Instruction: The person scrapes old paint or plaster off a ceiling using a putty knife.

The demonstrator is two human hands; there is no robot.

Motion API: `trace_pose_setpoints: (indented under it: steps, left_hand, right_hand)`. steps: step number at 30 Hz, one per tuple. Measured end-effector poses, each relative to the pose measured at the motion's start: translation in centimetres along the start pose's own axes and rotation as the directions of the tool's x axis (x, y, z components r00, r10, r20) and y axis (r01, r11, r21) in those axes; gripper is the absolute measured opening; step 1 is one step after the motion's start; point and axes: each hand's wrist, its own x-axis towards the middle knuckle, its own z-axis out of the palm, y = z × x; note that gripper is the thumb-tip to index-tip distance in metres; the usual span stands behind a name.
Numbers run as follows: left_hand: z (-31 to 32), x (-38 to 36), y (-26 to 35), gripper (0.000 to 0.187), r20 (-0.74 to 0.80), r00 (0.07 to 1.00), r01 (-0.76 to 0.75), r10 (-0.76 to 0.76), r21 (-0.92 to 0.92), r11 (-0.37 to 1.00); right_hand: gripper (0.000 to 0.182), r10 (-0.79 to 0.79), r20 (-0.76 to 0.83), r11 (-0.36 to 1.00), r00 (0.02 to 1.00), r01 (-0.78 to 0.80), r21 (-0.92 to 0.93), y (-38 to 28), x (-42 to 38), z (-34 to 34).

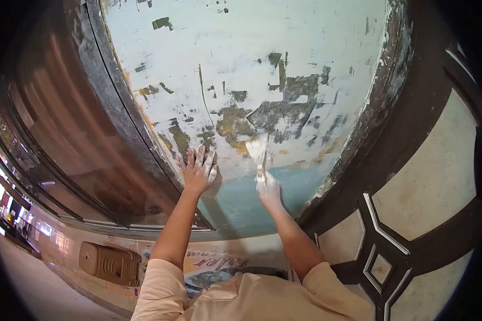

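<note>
My right hand [268,190], dusted white, is wrapped round the handle of a putty knife [257,153]. The broad blade points up and lies against the wall [241,32], at the lower edge of a dark bare patch [284,115]. White filler covers much of the wall, with grey, yellow and orange marks showing through. To the left, my left hand [199,170] lies flat on the wall with its fingers spread, whitened at the tips and holding nothing. Below both hands runs a blue-green painted band [235,200].
Dark wooden frames border the wall on both sides. At the left stands a glazed panel [75,134] with a brown curtain behind it. A brown plastic stool [110,264] sits on the floor, beside a printed sheet [214,262]. A dark panelled door [412,166] is at the right.
</note>
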Motion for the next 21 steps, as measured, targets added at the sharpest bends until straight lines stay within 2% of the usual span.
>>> trace_pose_setpoints:
  steps: [3,4,5,7,8,10,11,13,14,17,18,21]
  left_hand:
    - [0.1,-0.1,-0.1,0.053,-0.011,1.0,-0.013,0.013,0.002,1.0]
    - [0.1,-0.1,-0.2,0.053,-0.009,1.0,-0.02,0.02,-0.002,1.0]
    - [0.1,-0.1,-0.1,0.053,-0.009,1.0,-0.014,0.014,-0.015,1.0]
    - [0.3,-0.3,0.0,0.054,-0.009,1.0,-0.008,0.008,-0.034,0.999]
    - [0.4,-0.4,0.0,0.054,-0.025,1.0,-0.014,0.013,-0.039,0.999]
    - [0.6,-0.1,-0.2,0.055,-0.046,0.999,-0.022,0.02,-0.041,0.999]
    - [0.3,-0.1,-0.2,0.055,-0.055,0.998,-0.033,0.031,-0.036,0.999]
    - [0.3,0.3,-0.2,0.055,-0.07,0.997,-0.042,0.04,-0.03,0.999]
    - [0.2,0.2,-0.2,0.055,-0.084,0.995,-0.053,0.051,-0.024,0.998]
    - [0.5,0.0,-0.4,0.055,-0.089,0.994,-0.067,0.065,-0.026,0.997]
    - [0.6,-0.2,-0.4,0.055,-0.089,0.994,-0.064,0.061,-0.029,0.998]
    - [0.7,0.0,-0.3,0.055,-0.11,0.992,-0.071,0.068,-0.021,0.997]
  right_hand:
    - [0.031,0.087,-0.008,0.995,0.996,-0.087,-0.053,-1.5,0.5,-0.5]
    - [0.038,0.069,0.011,0.989,0.998,-0.067,-0.134,-1.1,-0.9,-0.8]
    - [0.038,0.076,0.004,0.988,0.997,-0.074,-0.133,0.2,-3.1,-1.1]
    - [0.041,0.404,0.159,0.914,0.901,-0.393,-0.1,3.7,-6.7,-1.1]
    - [0.041,0.409,0.158,0.912,0.899,-0.397,-0.1,4.2,-7.1,-0.7]
    - [0.045,0.401,0.141,0.912,0.905,-0.41,0.037,4.8,-7.1,0.6]
    - [0.045,0.407,0.143,0.909,0.902,-0.416,0.035,3.7,-6.7,1.0]
    - [0.042,0.309,0.113,0.949,0.944,-0.314,0.037,-0.6,-3.3,1.1]
    - [0.041,0.31,0.093,0.948,0.946,-0.315,0.048,-0.5,-2.7,1.2]
    - [0.043,0.382,0.124,0.922,0.916,-0.387,0.019,2.1,-5.1,1.5]
    - [0.043,0.407,0.186,0.908,0.894,-0.419,0.027,3.8,-6.9,1.5]
    - [0.043,0.448,0.159,0.891,0.88,-0.455,0.006,7.8,-9.9,3.0]
